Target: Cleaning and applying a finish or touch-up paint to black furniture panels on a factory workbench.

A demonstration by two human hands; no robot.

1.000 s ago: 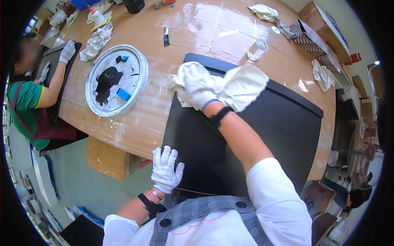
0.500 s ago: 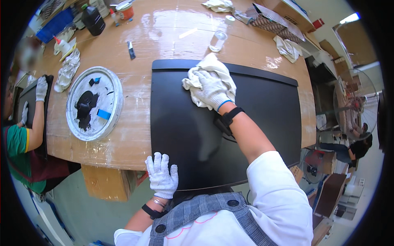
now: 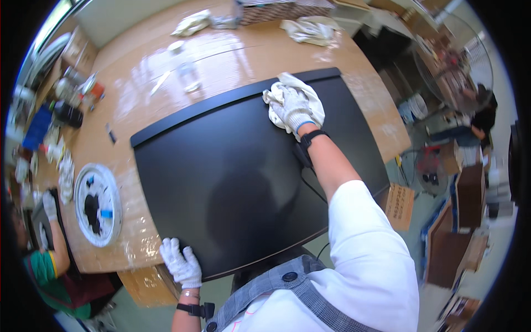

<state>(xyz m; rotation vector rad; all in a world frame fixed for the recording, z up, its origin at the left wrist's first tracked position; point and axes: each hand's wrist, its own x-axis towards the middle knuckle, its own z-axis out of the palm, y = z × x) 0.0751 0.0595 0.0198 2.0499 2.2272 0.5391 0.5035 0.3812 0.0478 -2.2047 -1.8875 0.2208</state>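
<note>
- Near the far right corner of a smooth black rectangular panel [image 3: 221, 152] with a raised strip along its far edge, our right grip [image 3: 294, 108], in a white knit glove, presses down on a bunched white fabric cloth [image 3: 314, 105].
- Over that cloth our right fingers lie close together; we cannot tell whether they pinch any of its folds. The cloth rests on the panel and overlaps the raised strip.
- At the panel's left edge, by its near corner, our left grip [image 3: 181, 264], also in a white knit glove, is spread, with the thumb apart from the fingers and nothing held in it. The thumb reaches over the edge; we cannot tell how firmly the hand bears on it.
- Under the panel we see a brown tabletop [image 3: 134, 202] covered with shiny clear film.
- Left of the panel, and apart from it, sits a round white tray [image 3: 108, 191] with a dark smear and a small blue block [image 3: 106, 213] in it.
- Beyond the raised strip we make out a clear container [image 3: 188, 74], blurred.
- At far left, a co-worker's white-gloved hand [image 3: 50, 206] is on another dark panel.
</note>
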